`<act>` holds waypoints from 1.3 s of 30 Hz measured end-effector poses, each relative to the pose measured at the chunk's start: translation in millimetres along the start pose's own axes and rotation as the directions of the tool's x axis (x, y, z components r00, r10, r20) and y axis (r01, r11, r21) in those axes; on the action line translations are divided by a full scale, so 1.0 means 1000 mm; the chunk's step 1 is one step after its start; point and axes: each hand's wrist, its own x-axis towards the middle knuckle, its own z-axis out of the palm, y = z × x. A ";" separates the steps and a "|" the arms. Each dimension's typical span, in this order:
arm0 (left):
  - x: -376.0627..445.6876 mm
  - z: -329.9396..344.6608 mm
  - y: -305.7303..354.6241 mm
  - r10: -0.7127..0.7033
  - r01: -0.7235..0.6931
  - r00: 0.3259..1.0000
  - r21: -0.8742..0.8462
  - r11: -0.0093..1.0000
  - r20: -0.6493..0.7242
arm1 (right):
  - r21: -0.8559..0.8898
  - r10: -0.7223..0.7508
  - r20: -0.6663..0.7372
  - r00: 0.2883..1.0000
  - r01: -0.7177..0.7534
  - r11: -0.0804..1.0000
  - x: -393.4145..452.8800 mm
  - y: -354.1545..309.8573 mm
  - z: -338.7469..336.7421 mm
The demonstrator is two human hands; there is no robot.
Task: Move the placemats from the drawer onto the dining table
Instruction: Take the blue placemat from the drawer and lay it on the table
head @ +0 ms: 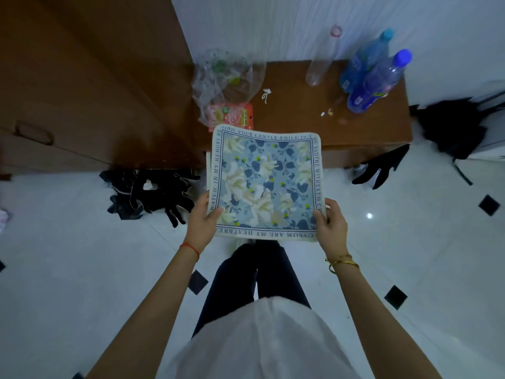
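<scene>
Carrying step underway; floral placemats (266,184) being held level above the floor, near edge being pinched by left hand (200,224) and right hand (329,225); dining table unseen; locating it likely being called for next.

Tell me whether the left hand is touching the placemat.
Touching: the head view shows the left hand gripping the placemat at its near corner.

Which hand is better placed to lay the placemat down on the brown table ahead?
Neither clearly. The left hand and right hand each pinch a near corner of the placemat, about level, with the table straight ahead. Probably both together; the right has barer table in front.
</scene>
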 end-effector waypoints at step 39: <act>-0.179 0.175 0.180 0.360 -0.513 0.542 -0.040 0.857 0.759 | 0.385 0.338 -0.776 0.532 -0.024 0.922 -0.314 0.029 -0.208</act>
